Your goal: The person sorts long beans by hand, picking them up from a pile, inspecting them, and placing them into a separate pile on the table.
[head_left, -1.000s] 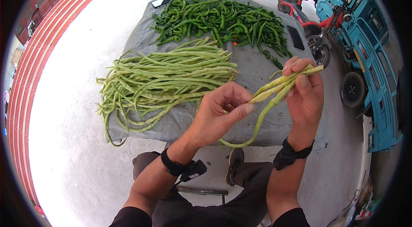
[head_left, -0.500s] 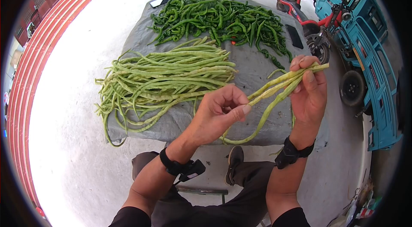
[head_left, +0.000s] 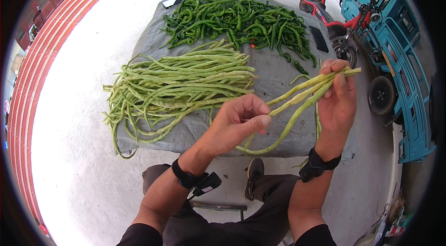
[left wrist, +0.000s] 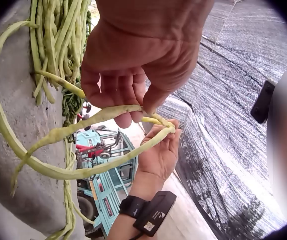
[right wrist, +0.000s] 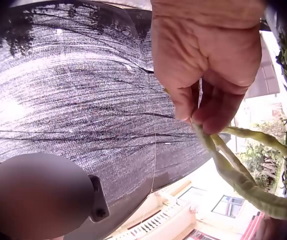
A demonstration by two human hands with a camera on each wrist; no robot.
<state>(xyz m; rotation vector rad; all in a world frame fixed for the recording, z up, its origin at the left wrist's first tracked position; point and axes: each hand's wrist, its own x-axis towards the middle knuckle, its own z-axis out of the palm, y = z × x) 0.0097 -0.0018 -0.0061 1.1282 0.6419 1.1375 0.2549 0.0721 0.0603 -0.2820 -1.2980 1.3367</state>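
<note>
Raised over the front right of the table, my right hand (head_left: 340, 102) pinches the ends of a few yellow-green long beans (head_left: 302, 99) between thumb and fingers. My left hand (head_left: 237, 123) is to their left, thumb and forefinger pinching one bean farther along its length. Another held bean curves in a loop below the hands, clearly seen as a long bean (left wrist: 68, 173) in the left wrist view. The bean ends emerge from under the right fingertips (right wrist: 216, 120) in the right wrist view. Beside the left hand lies a large pile of long beans (head_left: 181, 83).
A grey cloth (head_left: 274, 76) covers the table. Green peppers (head_left: 241, 20) are heaped at the back, with a dark phone (head_left: 319, 39) to their right and another phone (head_left: 176, 0) at the far left corner. A teal three-wheeled truck (head_left: 399, 78) and red bike (head_left: 325, 11) stand to the right.
My right hand has shifted a little to the right with the bean ends, and the gap between the hands has widened. The left hand stays nearly in place, still pinching.
</note>
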